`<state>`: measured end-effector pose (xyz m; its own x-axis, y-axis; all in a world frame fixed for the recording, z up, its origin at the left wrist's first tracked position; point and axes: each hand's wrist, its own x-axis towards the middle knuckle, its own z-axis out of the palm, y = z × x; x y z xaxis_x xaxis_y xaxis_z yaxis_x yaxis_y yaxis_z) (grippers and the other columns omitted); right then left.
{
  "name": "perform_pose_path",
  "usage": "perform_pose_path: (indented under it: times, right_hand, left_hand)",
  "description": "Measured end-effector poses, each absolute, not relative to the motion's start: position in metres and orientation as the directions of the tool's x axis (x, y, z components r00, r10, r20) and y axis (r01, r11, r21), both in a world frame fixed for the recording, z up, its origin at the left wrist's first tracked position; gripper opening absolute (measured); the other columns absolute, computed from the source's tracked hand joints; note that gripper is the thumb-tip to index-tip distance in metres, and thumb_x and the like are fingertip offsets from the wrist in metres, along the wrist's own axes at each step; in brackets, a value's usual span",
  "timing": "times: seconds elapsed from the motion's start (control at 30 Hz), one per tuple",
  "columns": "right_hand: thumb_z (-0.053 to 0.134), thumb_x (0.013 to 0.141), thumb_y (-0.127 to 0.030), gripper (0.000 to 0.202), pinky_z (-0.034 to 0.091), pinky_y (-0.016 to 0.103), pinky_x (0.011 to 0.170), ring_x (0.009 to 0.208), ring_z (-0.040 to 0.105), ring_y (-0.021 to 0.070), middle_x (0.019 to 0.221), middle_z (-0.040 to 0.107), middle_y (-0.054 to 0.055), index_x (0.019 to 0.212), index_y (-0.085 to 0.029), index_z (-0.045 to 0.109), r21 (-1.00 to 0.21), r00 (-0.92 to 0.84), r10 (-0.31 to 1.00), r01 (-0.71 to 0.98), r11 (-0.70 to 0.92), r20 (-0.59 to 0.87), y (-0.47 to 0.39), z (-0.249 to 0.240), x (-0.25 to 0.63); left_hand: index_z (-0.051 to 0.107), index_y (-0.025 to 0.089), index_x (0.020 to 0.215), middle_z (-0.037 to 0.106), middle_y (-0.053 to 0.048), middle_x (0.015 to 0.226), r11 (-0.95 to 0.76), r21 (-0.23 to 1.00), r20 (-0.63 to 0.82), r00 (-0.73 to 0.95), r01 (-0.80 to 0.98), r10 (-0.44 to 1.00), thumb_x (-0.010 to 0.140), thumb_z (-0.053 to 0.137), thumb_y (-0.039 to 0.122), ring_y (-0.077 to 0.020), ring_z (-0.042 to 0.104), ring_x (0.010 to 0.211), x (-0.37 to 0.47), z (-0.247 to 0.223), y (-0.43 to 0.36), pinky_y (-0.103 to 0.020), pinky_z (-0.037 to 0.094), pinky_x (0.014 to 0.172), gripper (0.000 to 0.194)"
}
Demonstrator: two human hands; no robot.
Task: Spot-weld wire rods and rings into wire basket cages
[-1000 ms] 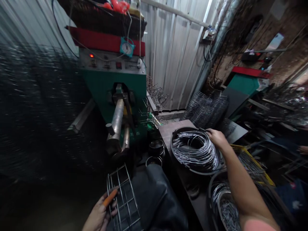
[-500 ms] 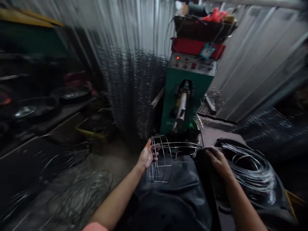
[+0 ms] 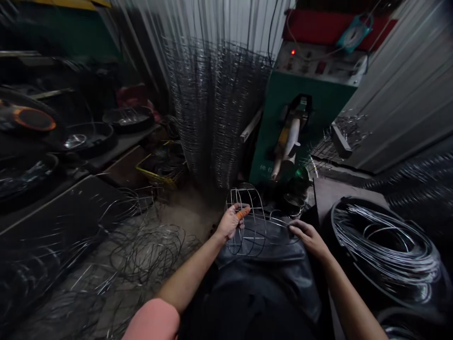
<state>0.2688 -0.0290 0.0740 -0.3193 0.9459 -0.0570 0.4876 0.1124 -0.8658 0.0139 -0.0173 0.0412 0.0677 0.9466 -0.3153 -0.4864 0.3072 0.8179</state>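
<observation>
The wire frame (image 3: 253, 238), its crossed grid already formed, is over the dark lap cover (image 3: 279, 264). The left hand (image 3: 230, 224) grips it; the right hand (image 3: 307, 236), apart at its three o'clock, pinches a thin wire (image 3: 280, 221), seemingly not yet joined, though dimness obscures this. Coiled wire (image 3: 389, 257) remains beyond, also toward three.

I have tall wire stacks (image 3: 224, 108) standing before the corrugated wall (image 3: 226, 19), a yellow-rimmed crate (image 3: 157, 177) near them, tangled wire (image 3: 148, 250) across the floor (image 3: 187, 217) and, blurred in my feed, what looks like a red bag (image 3: 132, 96).
</observation>
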Motion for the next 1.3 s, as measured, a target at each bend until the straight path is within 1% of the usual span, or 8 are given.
perform_pose_path:
  times: [0.1, 0.2, 0.3, 0.43, 0.6, 0.8, 0.93, 1.3]
  right_hand:
    - [0.047, 0.084, -0.040, 0.025, 0.045, 0.026, 0.062, 0.065, 0.056, 0.0155, 0.069, 0.060, 0.001, 0.084, -0.019, 0.061, -0.772, -0.455, 0.888, 0.587, 0.245, -0.064, -0.024, 0.089, 0.247]
    - [0.045, 0.085, -0.030, 0.022, 0.046, 0.028, 0.071, 0.077, 0.059, 0.0180, 0.084, 0.064, 0.005, 0.093, -0.020, 0.064, -0.650, -0.574, 0.819, 0.620, 0.440, 0.006, -0.015, 0.099, 0.227]
    - [0.042, 0.087, -0.025, 0.028, 0.047, 0.030, 0.076, 0.085, 0.061, 0.0191, 0.096, 0.064, 0.007, 0.105, -0.021, 0.062, -0.566, -0.589, 0.803, 0.634, 0.528, 0.090, -0.006, 0.101, 0.225]
    - [0.044, 0.088, -0.028, 0.029, 0.048, 0.030, 0.079, 0.090, 0.062, 0.0195, 0.099, 0.066, 0.005, 0.110, -0.025, 0.062, -0.539, -0.492, 0.847, 0.666, 0.516, 0.202, 0.009, 0.092, 0.248]
    - [0.042, 0.085, -0.024, 0.030, 0.048, 0.031, 0.076, 0.085, 0.061, 0.0201, 0.096, 0.065, 0.005, 0.107, -0.025, 0.063, -0.444, -0.401, 0.888, 0.769, 0.460, 0.225, 0.032, 0.089, 0.288]
    - [0.046, 0.085, -0.033, 0.026, 0.044, 0.033, 0.071, 0.079, 0.058, 0.0217, 0.088, 0.064, 0.007, 0.096, -0.022, 0.067, -0.290, -0.207, 0.835, 0.873, 0.393, 0.509, 0.051, 0.113, 0.328]
    - [0.046, 0.087, -0.040, 0.028, 0.039, 0.034, 0.071, 0.080, 0.057, 0.0216, 0.086, 0.065, 0.006, 0.092, -0.025, 0.068, -0.294, -0.224, 0.804, 0.850, 0.438, 0.550, 0.057, 0.105, 0.324]
    - [0.045, 0.089, -0.031, 0.021, 0.033, 0.033, 0.071, 0.080, 0.055, 0.0191, 0.084, 0.065, 0.003, 0.091, -0.025, 0.065, -0.365, -0.242, 0.816, 0.802, 0.473, 0.524, 0.079, 0.053, 0.287]
  left_hand:
    - [0.058, 0.015, 0.088, 0.044, 0.008, 0.053, 0.313, 0.854, -0.277, 0.145, -0.416, 0.950, 0.058, 0.076, 0.038, -0.0021, 0.033, 0.036, 0.020, 0.040, -0.025, -0.017, 0.029, 0.033, 0.042]
    - [0.058, 0.015, 0.093, 0.049, 0.008, 0.053, 0.329, 0.869, -0.285, 0.169, -0.369, 0.943, 0.059, 0.075, 0.038, -0.0029, 0.036, 0.035, 0.019, 0.039, -0.032, -0.018, 0.033, 0.033, 0.045]
    - [0.059, 0.013, 0.088, 0.050, 0.006, 0.052, 0.333, 0.871, -0.306, 0.130, -0.361, 0.943, 0.058, 0.074, 0.040, -0.0043, 0.039, 0.035, 0.011, 0.038, -0.036, -0.019, 0.035, 0.033, 0.042]
    - [0.059, 0.014, 0.077, 0.046, 0.008, 0.047, 0.341, 0.858, -0.333, 0.088, -0.384, 0.939, 0.056, 0.075, 0.041, -0.0051, 0.038, 0.035, 0.005, 0.038, -0.040, -0.019, 0.033, 0.032, 0.038]
    - [0.058, 0.015, 0.073, 0.042, 0.008, 0.043, 0.341, 0.839, -0.348, 0.064, -0.423, 0.935, 0.053, 0.077, 0.040, -0.0045, 0.035, 0.036, 0.009, 0.041, -0.034, -0.019, 0.034, 0.034, 0.038]
    - [0.055, 0.015, 0.074, 0.046, 0.006, 0.047, 0.350, 0.815, -0.368, 0.054, -0.462, 0.928, 0.049, 0.079, 0.038, -0.0051, 0.038, 0.041, 0.007, 0.059, -0.004, -0.018, 0.031, 0.034, 0.041]
    - [0.055, 0.015, 0.071, 0.044, 0.007, 0.047, 0.336, 0.828, -0.348, 0.059, -0.449, 0.936, 0.045, 0.080, 0.034, -0.0038, 0.035, 0.038, 0.012, 0.065, 0.023, -0.017, 0.026, 0.032, 0.041]
    - [0.057, 0.015, 0.069, 0.041, 0.009, 0.044, 0.401, 0.798, -0.388, 0.125, -0.450, 0.913, 0.046, 0.080, 0.029, -0.0024, 0.030, 0.034, 0.046, 0.048, 0.067, -0.018, 0.023, 0.033, 0.035]
